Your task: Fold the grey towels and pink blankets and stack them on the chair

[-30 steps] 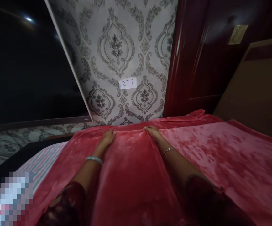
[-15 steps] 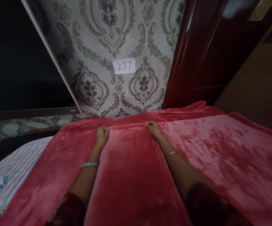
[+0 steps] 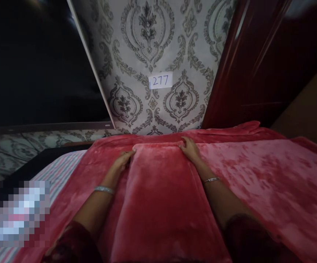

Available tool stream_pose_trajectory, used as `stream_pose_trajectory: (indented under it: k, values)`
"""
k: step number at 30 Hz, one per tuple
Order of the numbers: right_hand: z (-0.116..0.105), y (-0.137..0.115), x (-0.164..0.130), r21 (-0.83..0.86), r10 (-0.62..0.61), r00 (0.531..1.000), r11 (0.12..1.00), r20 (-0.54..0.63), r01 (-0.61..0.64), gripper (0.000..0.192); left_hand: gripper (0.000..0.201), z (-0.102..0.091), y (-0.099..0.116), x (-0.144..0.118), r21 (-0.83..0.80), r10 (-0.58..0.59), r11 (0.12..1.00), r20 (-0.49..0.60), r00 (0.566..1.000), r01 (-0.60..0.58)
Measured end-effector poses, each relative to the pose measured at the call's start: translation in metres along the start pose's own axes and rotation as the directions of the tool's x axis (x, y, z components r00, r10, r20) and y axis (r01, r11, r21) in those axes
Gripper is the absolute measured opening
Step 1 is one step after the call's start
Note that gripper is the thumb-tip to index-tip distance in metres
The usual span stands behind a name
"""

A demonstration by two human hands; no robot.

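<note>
A plush red blanket lies spread over the bed. A raised fold of the blanket runs between my two arms toward the wall. My left hand rests flat against the left side of that fold near its far corner. My right hand lies on the fold's right far corner, fingers curled over the edge. Each wrist carries a silver bangle. Whether the fingers pinch the cloth cannot be made out.
A striped sheet shows at the bed's left side. Patterned wallpaper with a paper label reading 277 stands straight ahead. A dark window is at left, a dark red wooden door at right.
The fold between my hands has risen into a rounded, thicker ridge. My left hand slid down along its side. The view shifted slightly to the left.
</note>
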State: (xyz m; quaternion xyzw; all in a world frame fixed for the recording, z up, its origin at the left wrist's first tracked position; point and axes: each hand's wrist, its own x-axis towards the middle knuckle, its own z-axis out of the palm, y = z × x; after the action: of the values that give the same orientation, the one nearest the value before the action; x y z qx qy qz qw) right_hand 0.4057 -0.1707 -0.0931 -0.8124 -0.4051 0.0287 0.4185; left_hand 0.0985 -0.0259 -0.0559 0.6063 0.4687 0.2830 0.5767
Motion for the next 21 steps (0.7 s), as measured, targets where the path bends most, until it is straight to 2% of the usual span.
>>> stream_pose_trajectory:
  k: [3, 6, 13, 15, 17, 21]
  values:
    - [-0.007, 0.006, 0.003, -0.200, -0.128, 0.985, 0.968, 0.116, 0.150, 0.052, 0.046, 0.002, 0.001, -0.021, -0.049, -0.056, 0.997, 0.102, 0.993, 0.061]
    - [-0.012, 0.014, 0.008, -0.326, -0.107, 0.972, 0.929, 0.210, 0.173, 0.048, 0.055, 0.007, 0.004, -0.042, -0.150, -0.088, 0.981, 0.232, 0.969, 0.125]
    - [-0.016, 0.017, 0.013, -0.322, -0.137, 0.968, 0.925, 0.211, 0.201, 0.022, 0.057, 0.020, 0.006, -0.085, -0.243, -0.082, 0.959, 0.264, 0.961, 0.148]
    - [-0.016, 0.015, 0.009, -0.303, -0.147, 0.969, 0.931, 0.196, 0.203, 0.019, 0.054, 0.024, 0.004, -0.096, -0.264, -0.043, 0.958, 0.262, 0.964, 0.115]
    - [-0.017, 0.013, 0.003, -0.286, -0.152, 0.972, 0.937, 0.181, 0.200, 0.018, 0.052, 0.028, 0.000, -0.104, -0.285, 0.039, 0.958, 0.233, 0.972, 0.030]
    - [-0.021, 0.010, -0.003, -0.211, -0.218, 0.974, 0.951, 0.060, 0.226, 0.024, 0.055, 0.031, -0.003, -0.109, -0.260, 0.229, 0.942, 0.039, 0.973, -0.211]
